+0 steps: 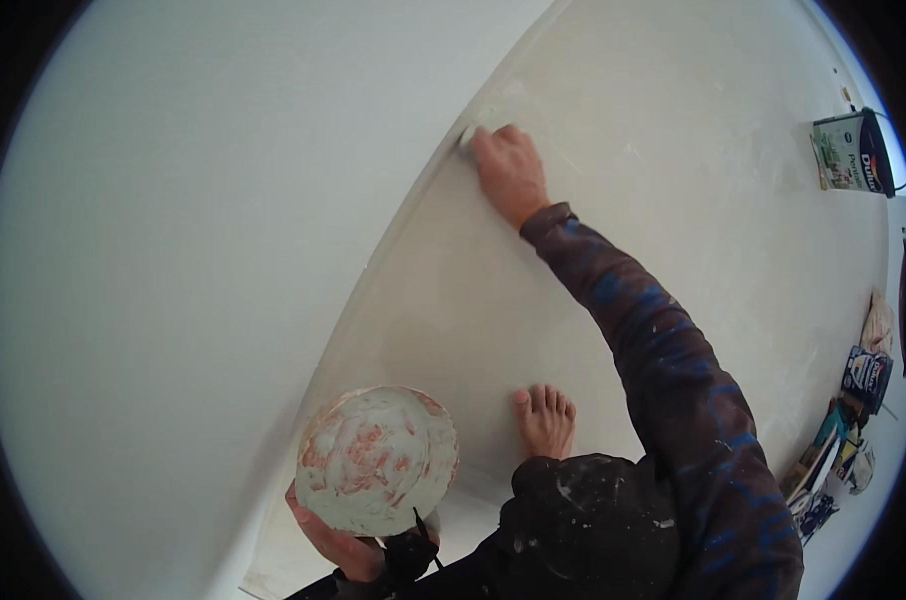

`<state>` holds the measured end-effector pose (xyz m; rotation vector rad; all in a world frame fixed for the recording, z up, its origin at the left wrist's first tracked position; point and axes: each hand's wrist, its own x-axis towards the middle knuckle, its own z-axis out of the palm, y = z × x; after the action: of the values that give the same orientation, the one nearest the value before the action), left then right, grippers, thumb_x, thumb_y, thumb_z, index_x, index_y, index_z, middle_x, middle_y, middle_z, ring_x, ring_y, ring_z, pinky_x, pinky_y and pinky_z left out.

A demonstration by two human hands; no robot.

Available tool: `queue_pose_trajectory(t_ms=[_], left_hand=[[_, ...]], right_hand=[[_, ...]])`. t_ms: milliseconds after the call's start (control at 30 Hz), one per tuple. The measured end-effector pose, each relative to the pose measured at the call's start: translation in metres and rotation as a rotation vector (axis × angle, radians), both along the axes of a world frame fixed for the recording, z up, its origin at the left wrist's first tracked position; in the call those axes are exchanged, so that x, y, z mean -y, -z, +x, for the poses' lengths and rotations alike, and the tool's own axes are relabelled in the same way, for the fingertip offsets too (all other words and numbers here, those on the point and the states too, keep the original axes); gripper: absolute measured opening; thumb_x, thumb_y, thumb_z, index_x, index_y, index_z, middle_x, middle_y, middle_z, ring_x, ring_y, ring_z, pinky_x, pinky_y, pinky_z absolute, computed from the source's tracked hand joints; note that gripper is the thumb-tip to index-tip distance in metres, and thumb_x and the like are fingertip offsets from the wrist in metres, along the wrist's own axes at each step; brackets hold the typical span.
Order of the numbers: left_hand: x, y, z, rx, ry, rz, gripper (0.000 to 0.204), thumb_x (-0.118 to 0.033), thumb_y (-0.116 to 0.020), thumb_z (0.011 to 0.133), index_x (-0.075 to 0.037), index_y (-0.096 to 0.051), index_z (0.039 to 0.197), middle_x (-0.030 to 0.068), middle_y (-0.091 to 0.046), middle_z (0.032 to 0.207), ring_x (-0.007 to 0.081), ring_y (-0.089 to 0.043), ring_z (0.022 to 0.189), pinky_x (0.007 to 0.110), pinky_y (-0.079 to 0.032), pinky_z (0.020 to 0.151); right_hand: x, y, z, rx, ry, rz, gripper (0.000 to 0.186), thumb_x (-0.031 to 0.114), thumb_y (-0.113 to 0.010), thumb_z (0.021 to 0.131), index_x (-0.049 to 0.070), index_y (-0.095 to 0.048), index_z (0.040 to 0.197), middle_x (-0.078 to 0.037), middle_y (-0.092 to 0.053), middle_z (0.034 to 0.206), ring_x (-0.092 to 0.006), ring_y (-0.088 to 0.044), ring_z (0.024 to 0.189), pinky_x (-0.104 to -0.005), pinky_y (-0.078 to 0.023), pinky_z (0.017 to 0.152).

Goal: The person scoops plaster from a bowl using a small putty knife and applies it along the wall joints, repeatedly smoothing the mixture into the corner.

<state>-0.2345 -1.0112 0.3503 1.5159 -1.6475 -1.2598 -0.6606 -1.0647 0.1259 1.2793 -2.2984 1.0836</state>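
Note:
My left hand [338, 545] grips the lower left side of a round tub [378, 460], whose inside is smeared with whitish paste over reddish patches. My right hand [511, 172] reaches far forward, its fingers closed on a small pale pad [467, 137]. That pad meets the line where the white wall [173, 250] joins the beige floor [693, 190]. Its exact kind is too small to make out. A thin dark cord hangs over the tub's near edge, by a black band at my left wrist.
A paint bucket [853, 152] with a dark handle stands far right. Nearer along that side are a dark blue paint can [866, 378], a crumpled beige bag [878, 325] and a pile of mixed items [833, 465]. My bare foot [547, 422] is on the floor between my arms.

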Motion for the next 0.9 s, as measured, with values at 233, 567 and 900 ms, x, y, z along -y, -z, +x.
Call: queue_pose_trajectory(t_ms=[233, 567, 900], left_hand=[[0.01, 0.033, 0.035, 0.007, 0.01, 0.091, 0.069, -0.061, -0.031, 0.107, 0.0, -0.043, 0.138, 0.0171, -0.053, 0.135, 0.0291, -0.054, 0.128, 0.046, -0.045, 0.108], [0.012, 0.035, 0.014, -0.14, -0.056, 0.158, 0.067, -0.061, -0.039, 0.105, -0.001, -0.042, 0.134, 0.0188, -0.055, 0.13, 0.0285, -0.057, 0.122, 0.045, -0.047, 0.104], [0.016, 0.049, 0.022, -0.145, -0.077, 0.187, 0.068, -0.062, -0.044, 0.104, -0.001, -0.042, 0.133, 0.0191, -0.055, 0.128, 0.0283, -0.058, 0.119, 0.045, -0.049, 0.102]], right_hand=[[-0.002, 0.031, 0.113, 0.285, -0.449, 0.004, 0.019, 0.003, -0.062, 0.083, 0.006, -0.065, 0.101, -0.01, -0.067, 0.095, -0.0315, -0.061, 0.098, -0.0439, -0.05, 0.087], [-0.008, 0.033, -0.05, 0.764, 0.232, -0.065, 0.035, 0.02, -0.078, 0.088, 0.005, -0.072, 0.119, -0.02, -0.075, 0.107, -0.0355, -0.072, 0.097, -0.0448, -0.056, 0.086], [-0.036, 0.035, -0.034, 0.866, -0.156, 0.013, 0.042, 0.002, -0.069, 0.09, 0.005, -0.069, 0.131, -0.01, -0.066, 0.13, -0.0191, -0.069, 0.1, -0.032, -0.057, 0.084]])
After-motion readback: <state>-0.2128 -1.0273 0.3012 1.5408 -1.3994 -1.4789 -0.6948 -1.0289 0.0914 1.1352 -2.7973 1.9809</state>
